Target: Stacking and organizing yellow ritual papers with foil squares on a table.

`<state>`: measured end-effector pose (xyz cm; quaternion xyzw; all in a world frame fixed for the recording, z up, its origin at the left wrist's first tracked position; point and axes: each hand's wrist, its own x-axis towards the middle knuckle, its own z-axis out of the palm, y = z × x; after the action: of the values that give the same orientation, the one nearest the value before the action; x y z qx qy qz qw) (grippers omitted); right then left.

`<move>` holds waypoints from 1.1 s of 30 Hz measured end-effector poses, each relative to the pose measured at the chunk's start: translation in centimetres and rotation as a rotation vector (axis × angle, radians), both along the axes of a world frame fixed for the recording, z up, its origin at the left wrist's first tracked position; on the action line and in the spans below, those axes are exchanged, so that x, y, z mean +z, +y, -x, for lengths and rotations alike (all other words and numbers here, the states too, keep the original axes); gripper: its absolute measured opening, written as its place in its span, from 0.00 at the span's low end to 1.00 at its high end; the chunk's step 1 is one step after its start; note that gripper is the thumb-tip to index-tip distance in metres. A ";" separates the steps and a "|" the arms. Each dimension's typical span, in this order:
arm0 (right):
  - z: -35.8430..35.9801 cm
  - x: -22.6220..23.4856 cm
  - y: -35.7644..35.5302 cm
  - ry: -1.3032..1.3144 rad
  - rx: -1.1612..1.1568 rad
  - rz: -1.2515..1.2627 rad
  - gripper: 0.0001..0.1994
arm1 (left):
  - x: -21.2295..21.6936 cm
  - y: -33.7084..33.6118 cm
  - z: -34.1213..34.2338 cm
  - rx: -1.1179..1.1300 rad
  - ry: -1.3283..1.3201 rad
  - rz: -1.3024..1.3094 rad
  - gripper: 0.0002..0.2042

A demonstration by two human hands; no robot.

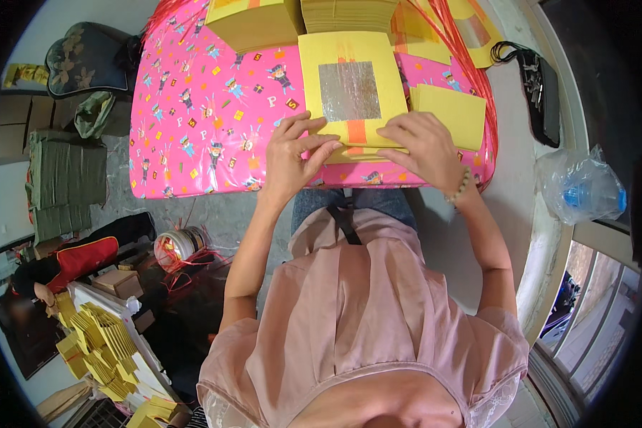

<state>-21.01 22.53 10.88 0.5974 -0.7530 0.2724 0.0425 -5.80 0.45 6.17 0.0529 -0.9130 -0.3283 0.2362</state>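
A yellow paper sheet (pixel 310 57) with a silver foil square (pixel 350 91) and an orange stripe lies in front of me on the pink table. Its near edge is turned up into a narrow fold between my hands. My left hand (pixel 296 151) pinches the left end of this fold, thumb stretched along the edge. At the right end, my right hand (pixel 422 148), with a beaded bracelet at the wrist, has its bent fingers and thumb closed on the same fold. More yellow paper (pixel 357 155) shows underneath, near the table's front edge. How many layers are held is hidden.
Stacks of yellow paper (pixel 257 25) stand at the far side. Loose yellow sheets (pixel 453 118) lie right, beside hanging red strings (pixel 471 53). A plastic bag (pixel 581 189) sits far right. At lower left, another person (pixel 85 260) reaches over bundled yellow paper (pixel 103 342).
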 end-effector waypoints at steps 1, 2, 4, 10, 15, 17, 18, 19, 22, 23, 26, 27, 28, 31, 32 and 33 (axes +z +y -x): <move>-0.1 -0.9 0.2 0.051 -0.009 0.027 0.11 | 0.0 0.1 0.1 0.002 0.002 -0.013 0.08; -0.1 -1.3 0.3 0.103 -0.017 0.054 0.10 | 0.0 0.1 0.2 -0.002 0.014 -0.009 0.08; 0.1 -1.2 -0.1 0.099 -0.017 0.086 0.08 | 0.5 0.2 0.3 0.012 0.000 0.017 0.09; 3.4 0.2 -1.5 -0.210 -0.048 -0.045 0.09 | 2.1 0.3 0.6 0.053 -0.077 0.045 0.21; 6.8 1.3 -4.1 -0.383 -0.082 0.023 0.11 | 1.7 1.2 1.9 0.141 0.260 0.284 0.39; 7.3 1.7 -4.6 -0.412 -0.092 0.039 0.11 | 1.3 2.0 2.8 0.177 0.293 0.205 0.42; 7.3 2.0 -4.9 -0.429 -0.103 0.042 0.11 | 1.3 2.2 3.2 0.209 0.322 0.122 0.45; 7.3 2.3 -5.1 -0.448 -0.115 0.044 0.11 | 1.7 1.9 3.7 0.258 0.300 0.140 0.49; 6.3 2.5 -4.8 -0.449 -0.119 0.093 0.11 | 1.1 0.6 5.4 0.215 0.339 -0.346 0.51; 5.9 2.4 -4.5 -0.446 -0.120 0.095 0.11 | 1.0 0.0 5.6 0.183 0.309 -0.446 0.48; 4.6 1.4 -3.5 -0.343 -0.115 0.215 0.15 | 0.2 -0.8 5.8 -0.006 0.157 -0.914 0.37; 4.0 0.7 -3.3 -0.525 -0.176 0.311 0.21 | -0.2 -0.8 6.0 -0.045 0.212 -0.838 0.25; 3.6 -0.2 -3.2 -0.710 -0.233 0.409 0.28 | -0.4 -0.7 5.9 -0.054 0.211 -0.838 0.25; 3.2 -3.1 -3.5 -0.733 -0.218 0.564 0.39 | -0.8 -0.2 5.8 -0.089 0.214 -0.821 0.19; 2.9 -3.7 -3.6 -0.730 -0.225 0.566 0.39 | -1.0 -0.1 5.9 -0.091 0.239 -0.847 0.17; 2.3 -4.1 -3.9 -0.782 -0.240 0.582 0.40 | -1.1 0.0 6.0 -0.088 0.264 -0.872 0.15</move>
<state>-23.31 18.62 6.79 0.3233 -0.6689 0.6677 -0.0469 -11.75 0.48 5.07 0.0663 -0.6531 -0.6956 0.2920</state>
